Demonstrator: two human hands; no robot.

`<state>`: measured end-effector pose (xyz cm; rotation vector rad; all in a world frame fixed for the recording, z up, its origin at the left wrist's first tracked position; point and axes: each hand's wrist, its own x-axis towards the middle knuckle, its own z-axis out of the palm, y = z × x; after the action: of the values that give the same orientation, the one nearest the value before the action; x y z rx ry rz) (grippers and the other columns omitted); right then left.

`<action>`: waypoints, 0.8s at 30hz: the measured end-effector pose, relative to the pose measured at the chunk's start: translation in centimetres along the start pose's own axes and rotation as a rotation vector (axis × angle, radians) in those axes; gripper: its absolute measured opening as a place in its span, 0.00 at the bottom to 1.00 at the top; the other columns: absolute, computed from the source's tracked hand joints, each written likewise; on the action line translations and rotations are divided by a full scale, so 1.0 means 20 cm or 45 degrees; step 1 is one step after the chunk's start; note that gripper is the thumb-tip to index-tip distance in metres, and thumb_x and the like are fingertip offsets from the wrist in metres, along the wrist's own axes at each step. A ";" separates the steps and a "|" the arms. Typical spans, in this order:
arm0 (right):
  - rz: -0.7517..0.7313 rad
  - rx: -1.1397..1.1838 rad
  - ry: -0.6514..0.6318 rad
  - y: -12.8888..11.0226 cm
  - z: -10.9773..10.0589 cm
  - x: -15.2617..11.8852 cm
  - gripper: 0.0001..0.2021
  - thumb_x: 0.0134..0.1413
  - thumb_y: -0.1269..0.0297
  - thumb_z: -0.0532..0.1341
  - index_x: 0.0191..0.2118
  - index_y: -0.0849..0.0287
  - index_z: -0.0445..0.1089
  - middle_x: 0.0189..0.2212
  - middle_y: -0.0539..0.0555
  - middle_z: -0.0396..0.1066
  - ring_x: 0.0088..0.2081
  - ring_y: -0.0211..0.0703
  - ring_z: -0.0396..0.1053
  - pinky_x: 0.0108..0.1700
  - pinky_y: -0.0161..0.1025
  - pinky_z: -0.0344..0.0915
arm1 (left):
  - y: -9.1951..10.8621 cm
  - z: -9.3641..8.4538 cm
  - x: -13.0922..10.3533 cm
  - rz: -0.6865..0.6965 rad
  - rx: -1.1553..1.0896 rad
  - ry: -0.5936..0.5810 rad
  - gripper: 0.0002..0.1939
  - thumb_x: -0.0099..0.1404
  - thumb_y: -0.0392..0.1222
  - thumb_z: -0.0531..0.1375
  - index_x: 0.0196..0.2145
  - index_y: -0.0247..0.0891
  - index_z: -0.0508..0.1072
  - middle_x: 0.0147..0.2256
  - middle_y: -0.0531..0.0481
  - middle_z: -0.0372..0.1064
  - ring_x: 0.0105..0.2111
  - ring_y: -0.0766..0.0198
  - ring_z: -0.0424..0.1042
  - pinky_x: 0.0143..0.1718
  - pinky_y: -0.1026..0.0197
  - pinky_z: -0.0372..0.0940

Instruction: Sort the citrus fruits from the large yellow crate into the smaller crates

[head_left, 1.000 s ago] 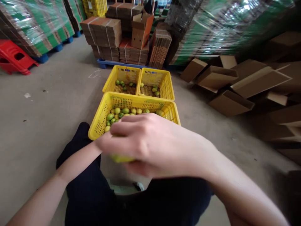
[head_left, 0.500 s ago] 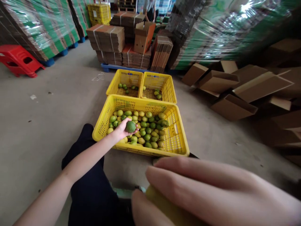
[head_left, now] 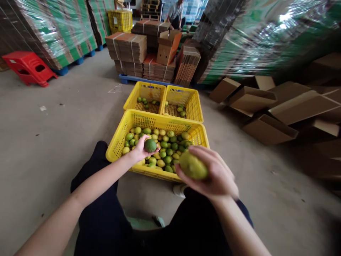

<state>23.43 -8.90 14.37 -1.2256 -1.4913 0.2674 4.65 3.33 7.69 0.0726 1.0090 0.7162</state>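
Observation:
My left hand (head_left: 140, 150) is closed around a dark green lemon (head_left: 150, 145), held over the near yellow crate (head_left: 117, 144). In my right hand (head_left: 217, 173) is a larger yellow-green lemon (head_left: 193, 165), gripped at the crate's right front side and slightly blurred by motion. Many loose lemons (head_left: 167, 159), some green and some yellow, lie across the bottom of that crate. Part of the crate's right end is hidden behind my right hand.
Behind stand two more yellow crates (head_left: 145, 85) (head_left: 198, 99), each with several green fruits. Flattened carton bundles (head_left: 128, 48) sit on a blue pallet (head_left: 128, 79). Open cardboard boxes (head_left: 270, 129) are heaped at right, a red stool (head_left: 29, 67) at left. A person (head_left: 176, 14) is at the back.
My right hand has moved away from close to the camera, forward to the crate's right front, still holding its lemon. My left hand keeps its green lemon almost in place. The view has shifted slightly.

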 end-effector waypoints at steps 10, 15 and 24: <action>1.234 1.008 0.175 0.36 0.42 0.01 0.15 0.36 0.58 0.72 0.33 0.55 0.73 0.27 0.46 0.74 0.27 0.41 0.72 0.30 0.37 0.72 | 0.00 0.00 -0.02 0.143 -0.181 -0.114 0.08 0.68 0.36 0.51 0.37 0.33 0.70 0.27 0.43 0.72 0.27 0.57 0.77 0.31 0.56 0.77; 1.661 1.294 0.199 0.36 0.46 0.01 0.09 0.47 0.60 0.66 0.33 0.59 0.75 0.24 0.52 0.77 0.26 0.45 0.75 0.27 0.38 0.74 | -0.02 0.01 -0.02 0.139 -0.158 -0.054 0.10 0.66 0.37 0.51 0.31 0.34 0.70 0.22 0.45 0.70 0.24 0.60 0.75 0.33 0.56 0.76; 1.935 1.449 0.252 0.37 0.50 0.01 0.11 0.60 0.61 0.55 0.36 0.60 0.72 0.22 0.55 0.76 0.27 0.48 0.77 0.29 0.43 0.77 | -0.03 -0.02 0.03 0.202 -0.068 0.048 0.14 0.71 0.41 0.49 0.29 0.38 0.67 0.25 0.48 0.73 0.24 0.63 0.75 0.28 0.61 0.73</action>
<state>19.15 -1.05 5.65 -1.0582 0.1763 1.6386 4.92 3.03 6.82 0.0932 1.0276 0.8916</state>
